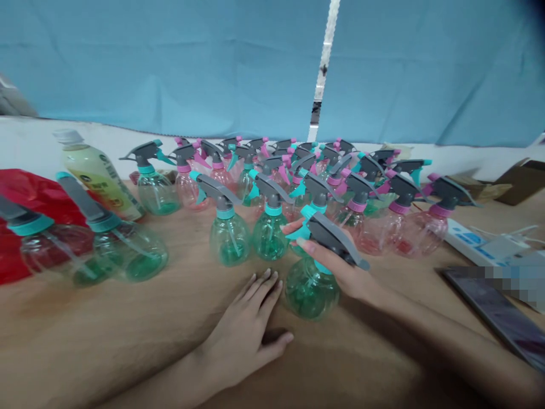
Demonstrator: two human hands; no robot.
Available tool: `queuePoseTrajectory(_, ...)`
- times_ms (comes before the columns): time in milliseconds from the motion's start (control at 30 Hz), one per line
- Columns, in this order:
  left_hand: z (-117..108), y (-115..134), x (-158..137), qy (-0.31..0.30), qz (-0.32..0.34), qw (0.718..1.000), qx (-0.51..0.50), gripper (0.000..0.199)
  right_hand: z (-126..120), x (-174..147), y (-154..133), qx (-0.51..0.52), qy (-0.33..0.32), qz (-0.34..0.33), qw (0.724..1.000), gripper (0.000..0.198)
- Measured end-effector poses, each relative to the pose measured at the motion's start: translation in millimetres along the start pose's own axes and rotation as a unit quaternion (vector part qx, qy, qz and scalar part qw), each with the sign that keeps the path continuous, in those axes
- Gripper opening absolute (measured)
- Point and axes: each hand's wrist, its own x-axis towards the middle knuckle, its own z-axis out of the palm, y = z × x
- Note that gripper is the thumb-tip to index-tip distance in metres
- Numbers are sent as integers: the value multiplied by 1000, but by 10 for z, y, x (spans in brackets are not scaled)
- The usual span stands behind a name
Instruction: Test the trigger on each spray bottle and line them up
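Note:
My right hand [340, 264] is closed around the neck of a green spray bottle [312, 292] with a grey and turquoise trigger head. The thumb and a finger reach forward beside the trigger, and the remaining fingers are partly hidden behind the bottle. My left hand [249, 324] lies flat on the wooden table [149, 341], fingers stretched out, just left of that bottle and holding nothing. Right behind the hands stand two more green spray bottles [230, 241]. Pink spray bottles [402, 230] and further green ones crowd the table behind them.
On the left, two green spray bottles [131, 255] stand by a red plastic bag [40, 199] and a drink bottle [100, 176]. A dark tablet-like device [494, 312], a white power strip [472, 241] and a cardboard box [523, 182] lie to the right. Blue cloth [213, 68] hangs behind.

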Motion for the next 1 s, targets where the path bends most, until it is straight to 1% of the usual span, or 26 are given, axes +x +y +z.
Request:
queuePoseTrajectory(167, 1, 4, 6, -1, 2, 1000, 17, 69, -3, -15, -3, 10, -1, 4, 1000, 21)
queuePoseTrajectory(400, 5, -5, 7, 6, 7, 1000, 12, 67, -11, -18, -34, 6, 1, 8, 1000, 18)
queuePoseTrajectory(733, 18, -5, 0, 21, 3, 1000, 4, 65, 5, -29, 14, 45, -8, 17, 999, 18)
queuePoseTrajectory(900, 16, -6, 1, 16, 2, 1000, 1, 66, -3, -29, -4, 32, -8, 19, 999, 16)
queuePoseTrajectory(1000, 3, 0, 2, 7, 0, 1000, 1, 65, -2, -28, 13, 39, -10, 17, 999, 19)
